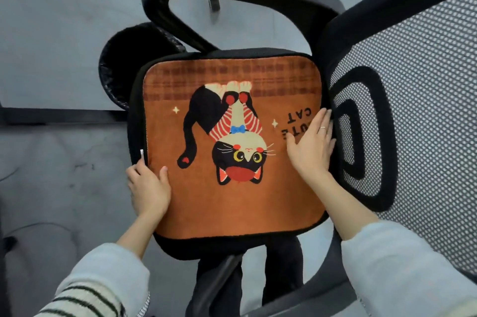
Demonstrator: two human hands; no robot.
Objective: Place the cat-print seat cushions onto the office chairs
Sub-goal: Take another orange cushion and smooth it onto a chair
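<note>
Already the square orange plush cat-print cushion (pixel 229 144) is lying on the black office chair seat (pixel 134 120). Left hand (pixel 149 187) is pinching its near-left edge; right hand (pixel 309 146) is pressing flat, grip open. Better to be squaring corners against the mesh backrest (pixel 413 100).

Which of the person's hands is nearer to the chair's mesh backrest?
Right. The right hand lies flat on the cushion at its backrest-side edge, fingers reaching the mesh backrest. The left hand holds the opposite edge, a cushion's width away.
</note>
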